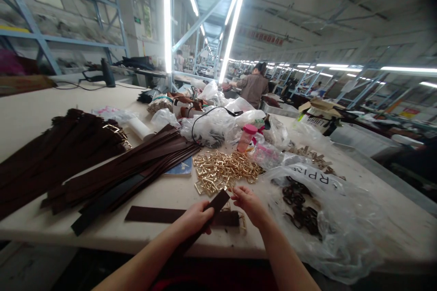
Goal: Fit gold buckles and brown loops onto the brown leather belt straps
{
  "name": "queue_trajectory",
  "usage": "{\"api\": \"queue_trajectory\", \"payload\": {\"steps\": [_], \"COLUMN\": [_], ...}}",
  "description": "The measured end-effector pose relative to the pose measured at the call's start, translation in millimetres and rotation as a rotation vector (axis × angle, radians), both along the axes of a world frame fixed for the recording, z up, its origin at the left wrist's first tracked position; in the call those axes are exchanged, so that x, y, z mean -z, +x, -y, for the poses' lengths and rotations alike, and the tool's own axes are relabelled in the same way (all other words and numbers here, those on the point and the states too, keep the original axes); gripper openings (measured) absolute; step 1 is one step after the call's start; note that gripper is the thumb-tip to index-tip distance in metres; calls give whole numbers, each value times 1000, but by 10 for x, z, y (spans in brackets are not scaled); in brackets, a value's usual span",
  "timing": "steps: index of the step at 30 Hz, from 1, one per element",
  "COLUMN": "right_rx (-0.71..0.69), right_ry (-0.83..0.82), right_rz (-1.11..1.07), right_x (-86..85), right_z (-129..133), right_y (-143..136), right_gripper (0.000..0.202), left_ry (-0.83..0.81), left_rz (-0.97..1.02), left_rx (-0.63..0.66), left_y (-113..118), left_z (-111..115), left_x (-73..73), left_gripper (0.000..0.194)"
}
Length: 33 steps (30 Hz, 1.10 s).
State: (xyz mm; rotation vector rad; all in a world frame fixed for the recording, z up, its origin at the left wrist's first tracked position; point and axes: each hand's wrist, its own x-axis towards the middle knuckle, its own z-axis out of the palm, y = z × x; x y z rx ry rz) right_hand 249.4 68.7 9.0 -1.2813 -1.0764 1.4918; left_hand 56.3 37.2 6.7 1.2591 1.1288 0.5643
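Observation:
My left hand [194, 219] is closed around a dark brown leather strap [219, 199], whose free end points up and away. Just right of that end, my right hand [248, 203] has its fingertips pinched together; what is between them is too small to make out. Beneath my hands another brown strap [153, 214] lies flat on the table, with a gold buckle [242, 223] at its right end. Beyond them spreads a heap of gold metal buckles [223, 170].
Brown straps lie in a stack [136, 159] and a larger pile [58, 154] on the left. At right, a clear plastic bag [348, 218] holds dark loops [300, 204]. A pink-lidded jar [246, 138] stands before plastic bags. A person [254, 88] is farther back.

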Motion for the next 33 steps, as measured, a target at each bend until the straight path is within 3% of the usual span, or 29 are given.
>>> {"api": "queue_trajectory", "payload": {"steps": [4,9,16,22,27,33], "right_rx": [-33,-98,55,137,213,219], "right_ry": [51,53,57,-28,-22,-25], "right_rz": [11,-61,-102,-277,-320,-217], "right_x": [-117,-203,-53,53,165,182], "right_z": [97,385,701,1028,1120,1178], "right_y": [-94,-225,-392,-632,-658,-611], "right_gripper": [31,46,31,34,27,25], "left_ry": [33,28,-77,-148,-234,-264], "left_rz": [62,113,138,154,154,157], "left_rx": [21,89,129,92,114,140], "left_y": [-56,-66,-81,-97,-96,-144], "left_z": [51,171,276,352,410,443], "left_x": [-115,-249,-372,-300,-224,-158], "left_gripper": [20,24,24,28,28,29]}}
